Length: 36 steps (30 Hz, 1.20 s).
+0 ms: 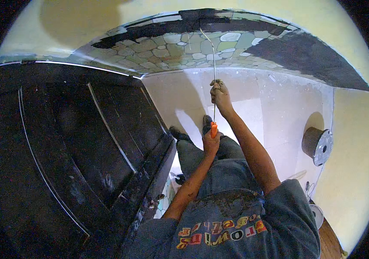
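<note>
Orange handle (214, 131): located at the centre of the frame, gripped in the person's left hand (211, 144). From my remote station I observe the fingers wrapped around it. Metal rod (214, 60): extends from the handle toward the top of the frame and bends left near its far end. Right hand (221, 96): clamped on the rod, higher in the frame than the left hand; the two hands are apart. The rod's far end overlaps the black paint (199, 18) along the upper part of the stone-patterned wall (160, 52); I cannot tell what fitting it carries or whether it touches. Dark door (76, 129): occupies the left side of the frame. Spool (322, 147): sits on the pale floor (279, 101) at the right, near the yellow wall (353, 142).
</note>
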Motion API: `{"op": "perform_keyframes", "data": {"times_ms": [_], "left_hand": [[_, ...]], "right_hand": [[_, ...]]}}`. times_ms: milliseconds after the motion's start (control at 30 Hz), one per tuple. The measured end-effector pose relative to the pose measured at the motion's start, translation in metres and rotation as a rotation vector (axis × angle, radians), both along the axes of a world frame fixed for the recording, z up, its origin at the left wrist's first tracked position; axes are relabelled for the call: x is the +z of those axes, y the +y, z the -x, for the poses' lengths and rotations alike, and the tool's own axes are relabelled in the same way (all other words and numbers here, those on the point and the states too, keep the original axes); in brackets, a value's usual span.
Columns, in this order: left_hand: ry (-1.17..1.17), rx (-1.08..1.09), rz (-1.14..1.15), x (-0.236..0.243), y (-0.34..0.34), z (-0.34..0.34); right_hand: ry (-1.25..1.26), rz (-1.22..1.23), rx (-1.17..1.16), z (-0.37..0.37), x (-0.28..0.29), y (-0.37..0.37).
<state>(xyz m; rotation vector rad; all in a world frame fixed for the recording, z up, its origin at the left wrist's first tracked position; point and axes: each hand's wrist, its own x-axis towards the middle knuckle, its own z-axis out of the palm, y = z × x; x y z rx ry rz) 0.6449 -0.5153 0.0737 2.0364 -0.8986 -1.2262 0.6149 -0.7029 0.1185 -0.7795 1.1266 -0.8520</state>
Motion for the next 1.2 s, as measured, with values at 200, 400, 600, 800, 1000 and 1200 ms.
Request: {"op": "perform_keyframes", "data": {"times_ms": [200,400,600,800,1000,1200], "left_hand": [[-0.067,0.035,0.161,-0.016,-0.004,-0.009],[0.016,0.020,0.026,-0.014,0.005,-0.003],[-0.117,0.032,0.051,-0.010,-0.005,-0.010],[-0.080,0.101,0.191,-0.012,0.012,0.016],[-0.130,0.078,0.159,-0.017,0.009,0.002],[-0.114,0.067,0.127,-0.044,-0.015,0.003]], "right_hand": [[-0.026,0.056,0.015,-0.013,0.012,-0.005],[-0.014,-0.041,0.047,-0.003,-0.008,0.000],[-0.151,0.027,0.019,-0.011,0.003,-0.003],[-0.021,-0.049,0.042,0.012,-0.016,0.006],[-0.013,0.074,-0.006,-0.003,-0.003,0.010],[0.053,0.090,-0.039,-0.007,-0.026,-0.006]]}}
